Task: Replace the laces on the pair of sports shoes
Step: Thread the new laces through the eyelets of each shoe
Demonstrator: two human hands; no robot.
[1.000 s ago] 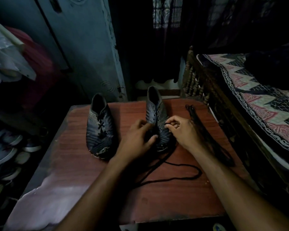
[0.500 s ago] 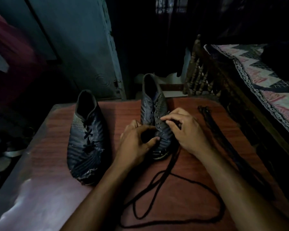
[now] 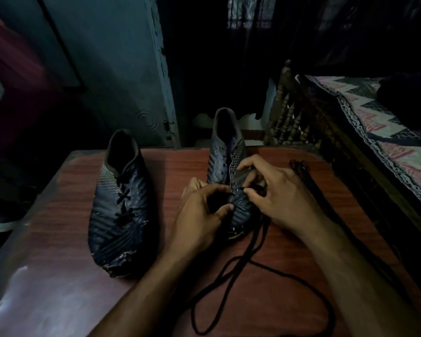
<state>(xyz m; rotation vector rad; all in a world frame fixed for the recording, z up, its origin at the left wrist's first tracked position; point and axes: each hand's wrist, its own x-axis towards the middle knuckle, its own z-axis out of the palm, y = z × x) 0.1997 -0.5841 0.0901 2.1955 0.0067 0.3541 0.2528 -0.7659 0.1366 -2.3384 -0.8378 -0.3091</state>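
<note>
Reddish-brown wood grain covers the table (image 3: 265,295) that fills the lower half of the frame, and two dark sports shoes stand on it with their toes toward the bottom edge. At centre left is the laced shoe (image 3: 120,205), a black lace crossing its eyelets and its toe cap scuffed and torn. Just right of centre is the second shoe (image 3: 225,166), its upper eyelets bare and its tongue gap open.

Both hands work on this second shoe. Curled around its left side and toe is the left hand (image 3: 199,215), the thumb pressing on the upper and the fingers tucked against the shoe's flank, so it grips the shoe. On the shoe's right side sits the right hand (image 3: 280,193), fingers bent, with the thumb and forefinger pinched together at an eyelet near the middle of the lacing row, apparently on the lace; in the dim light the pinched end itself cannot be made out.

From under the hands a loose black lace (image 3: 231,283) trails toward the bottom of the frame, where it lies in loops on the table. Another dark lace bundle (image 3: 309,183) lies stretched along the table's right side, apart from the shoes.

At the right of the frame is a bed with a zigzag-patterned cover (image 3: 384,132) and a carved wooden bed frame (image 3: 287,117).
</note>
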